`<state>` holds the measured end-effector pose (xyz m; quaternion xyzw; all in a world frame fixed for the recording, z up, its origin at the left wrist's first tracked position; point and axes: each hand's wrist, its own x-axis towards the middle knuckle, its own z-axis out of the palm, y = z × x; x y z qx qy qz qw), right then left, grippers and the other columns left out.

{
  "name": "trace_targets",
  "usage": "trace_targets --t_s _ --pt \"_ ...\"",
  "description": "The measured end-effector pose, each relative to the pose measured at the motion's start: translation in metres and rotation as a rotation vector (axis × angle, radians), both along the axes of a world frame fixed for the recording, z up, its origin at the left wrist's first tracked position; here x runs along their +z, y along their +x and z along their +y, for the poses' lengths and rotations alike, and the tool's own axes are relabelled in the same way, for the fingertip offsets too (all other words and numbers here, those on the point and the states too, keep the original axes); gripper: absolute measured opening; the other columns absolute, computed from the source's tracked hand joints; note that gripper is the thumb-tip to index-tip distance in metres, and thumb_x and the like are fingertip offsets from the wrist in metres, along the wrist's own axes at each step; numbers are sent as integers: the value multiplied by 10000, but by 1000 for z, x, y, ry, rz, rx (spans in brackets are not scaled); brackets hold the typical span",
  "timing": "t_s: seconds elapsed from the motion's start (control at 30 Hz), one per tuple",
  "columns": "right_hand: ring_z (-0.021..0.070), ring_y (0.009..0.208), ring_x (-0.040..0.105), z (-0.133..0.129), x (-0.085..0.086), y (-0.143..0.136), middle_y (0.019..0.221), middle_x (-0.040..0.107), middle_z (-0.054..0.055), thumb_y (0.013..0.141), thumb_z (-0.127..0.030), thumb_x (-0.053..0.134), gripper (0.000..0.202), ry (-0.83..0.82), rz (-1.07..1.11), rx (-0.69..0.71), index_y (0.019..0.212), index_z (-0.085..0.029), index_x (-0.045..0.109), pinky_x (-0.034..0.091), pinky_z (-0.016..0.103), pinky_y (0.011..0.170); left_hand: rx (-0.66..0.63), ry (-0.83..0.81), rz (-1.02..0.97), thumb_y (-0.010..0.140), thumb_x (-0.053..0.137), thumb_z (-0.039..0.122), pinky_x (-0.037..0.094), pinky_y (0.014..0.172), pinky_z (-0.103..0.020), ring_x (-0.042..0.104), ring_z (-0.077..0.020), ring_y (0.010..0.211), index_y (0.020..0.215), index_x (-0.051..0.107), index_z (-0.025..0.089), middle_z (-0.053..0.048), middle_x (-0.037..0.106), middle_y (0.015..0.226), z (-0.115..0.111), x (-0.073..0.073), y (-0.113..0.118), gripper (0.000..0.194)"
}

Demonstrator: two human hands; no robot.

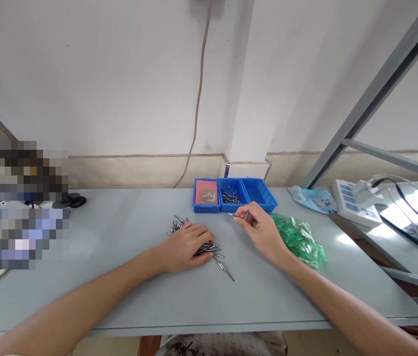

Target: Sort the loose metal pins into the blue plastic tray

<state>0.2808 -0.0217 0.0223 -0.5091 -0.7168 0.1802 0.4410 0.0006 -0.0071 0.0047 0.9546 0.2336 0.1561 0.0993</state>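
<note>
Across my grey table (pixel 149 301) I have slender metal pieces (pixel 205 249) heaped below the frame's centre, blue bins (pixel 258 193) near centre, crumpled green plastic (pixel 301 242) and a blue packet (pixel 314 199) farther right, a black disc (pixel 77 201) left.

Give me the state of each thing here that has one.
Left hand: cupped over pins
Pins: loosely heaped
Right hand: pinching one pin
Tray: more pins in middle compartment
Green bag: crumpled
Power strip: plug in it
Cord: hanging down the wall

Shiny metal pins (pixel 212 247), smooth plastic tray (pixel 259 193)
</note>
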Motion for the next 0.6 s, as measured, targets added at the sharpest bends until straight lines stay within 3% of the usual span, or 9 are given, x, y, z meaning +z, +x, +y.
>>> trace_targets --t_s 0.2,0.47,0.6 --pt "188 691 488 4 -2 3 825 606 4 1000 -408 679 137 -114 130 -1 990 -272 685 389 331 634 5 -7 6 1077 567 373 377 920 -376 611 -232 1014 1205 564 230 -47 667 1136 0 0 0 192" --pt "161 689 454 5 3 7 894 646 20 964 -538 708 289 -281 387 -5 990 -250 719 369 317 635 6 -12 3 1083 553 381 387 916 -380 613 -233 1011 1197 573 233 -53 670 1134 0 1 0 188" --pt "134 653 432 6 4 6 889 623 17 945 -567 731 340 -355 541 64 972 -228 716 362 306 619 8 -1 6 1078 561 377 387 913 -381 607 -230 992 1195 570 234 -48 668 1123 0 0 0 185"
